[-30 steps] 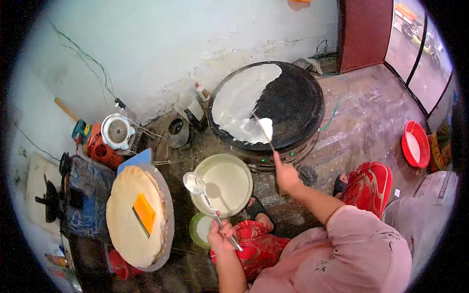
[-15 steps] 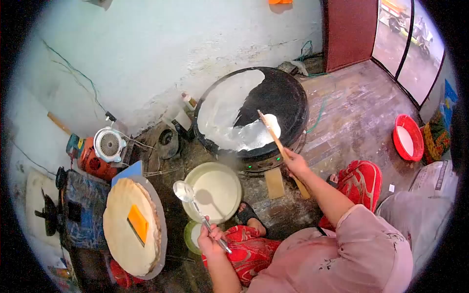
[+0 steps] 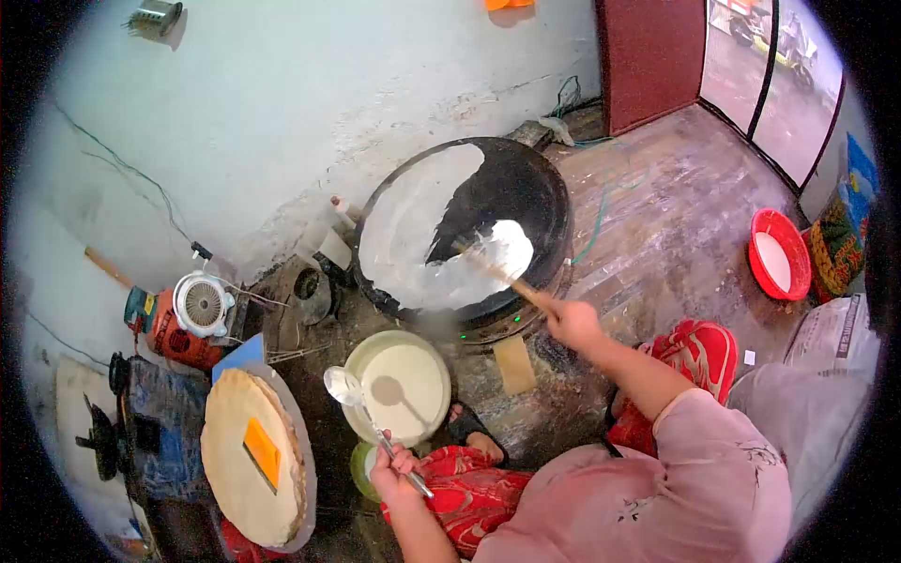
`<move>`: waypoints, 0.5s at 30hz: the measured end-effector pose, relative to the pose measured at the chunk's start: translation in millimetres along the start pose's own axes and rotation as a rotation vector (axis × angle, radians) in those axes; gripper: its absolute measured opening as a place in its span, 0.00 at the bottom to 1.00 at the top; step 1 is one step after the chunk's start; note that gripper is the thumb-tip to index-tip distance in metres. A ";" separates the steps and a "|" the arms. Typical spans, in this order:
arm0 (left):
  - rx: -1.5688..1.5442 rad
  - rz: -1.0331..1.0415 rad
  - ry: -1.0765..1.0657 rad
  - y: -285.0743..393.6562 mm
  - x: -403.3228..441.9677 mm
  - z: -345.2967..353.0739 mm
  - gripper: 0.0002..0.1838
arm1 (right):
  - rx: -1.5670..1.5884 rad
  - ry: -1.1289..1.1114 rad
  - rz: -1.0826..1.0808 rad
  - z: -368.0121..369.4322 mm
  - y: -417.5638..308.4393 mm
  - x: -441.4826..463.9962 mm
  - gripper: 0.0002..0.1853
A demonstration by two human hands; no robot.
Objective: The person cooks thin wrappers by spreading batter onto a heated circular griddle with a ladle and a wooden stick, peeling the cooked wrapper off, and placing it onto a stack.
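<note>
My left hand (image 3: 396, 471) is closed round the handle of a metal ladle (image 3: 345, 387), whose bowl is over the rim of a basin of pale batter (image 3: 413, 375). My right hand (image 3: 574, 326) grips a wooden spreader (image 3: 526, 289); its far end is blurred against the white batter (image 3: 508, 249) on the round black griddle (image 3: 540, 192). A thin pale layer (image 3: 408, 211) covers the griddle's left side, while its upper right shows bare black. To the left lies a stack of flat round pancakes (image 3: 235, 450) with an orange-handled scraper (image 3: 263, 452) on top.
A green bowl (image 3: 361, 469) is partly behind my left hand. A red basin (image 3: 779, 255) stands at the right, near sacks. A tan block (image 3: 514, 365) lies before the griddle. The blower (image 3: 202, 305) and a dark pot-like item (image 3: 314, 293) are at the left.
My right hand has swept the spreader, and the batter has spread further along the griddle's front toward the right. My left hand still holds the ladle. The camera view has shifted.
</note>
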State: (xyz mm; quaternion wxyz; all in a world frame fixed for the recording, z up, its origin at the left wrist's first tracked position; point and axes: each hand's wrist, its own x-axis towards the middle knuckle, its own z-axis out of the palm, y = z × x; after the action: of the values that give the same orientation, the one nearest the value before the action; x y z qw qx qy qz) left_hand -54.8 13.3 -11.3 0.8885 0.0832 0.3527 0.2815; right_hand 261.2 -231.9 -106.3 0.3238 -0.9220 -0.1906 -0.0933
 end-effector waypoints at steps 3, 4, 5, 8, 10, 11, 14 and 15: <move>0.017 0.009 0.024 -5.3 -3.1 10.7 0.14 | -0.167 -0.239 -0.306 -25.4 16.0 -10.5 0.28; 0.026 0.009 0.045 -8.7 -2.8 14.4 0.14 | -0.166 -0.240 -0.305 -25.9 33.3 0.3 0.28; 0.050 0.020 0.057 -11.2 -1.2 16.5 0.14 | -0.226 -0.203 -0.227 -35.2 42.3 17.9 0.28; 0.079 0.044 0.040 -14.3 8.3 15.3 0.14 | -0.265 -0.198 -0.005 -34.0 57.4 66.2 0.29; 0.060 0.030 0.049 -19.2 8.0 25.4 0.15 | -0.240 -0.229 0.130 -26.0 52.8 74.4 0.29; 0.056 0.026 0.067 -20.5 10.2 28.1 0.14 | -0.032 -0.196 0.030 -22.6 48.2 64.4 0.27; -0.011 -0.017 0.032 -20.8 16.0 26.5 0.15 | 0.077 -0.264 -0.297 -44.8 54.4 33.1 0.26; -0.030 -0.018 0.045 -21.6 17.3 26.9 0.15 | -0.022 -0.363 -0.528 -53.6 65.4 27.7 0.26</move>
State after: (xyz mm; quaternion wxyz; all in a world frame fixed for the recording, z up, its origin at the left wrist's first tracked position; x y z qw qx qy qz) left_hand -16.9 6.5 -9.0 0.8840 0.0601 0.3693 0.2804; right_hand 310.8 -304.8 -93.4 0.2392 -0.8456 -0.4771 -0.0103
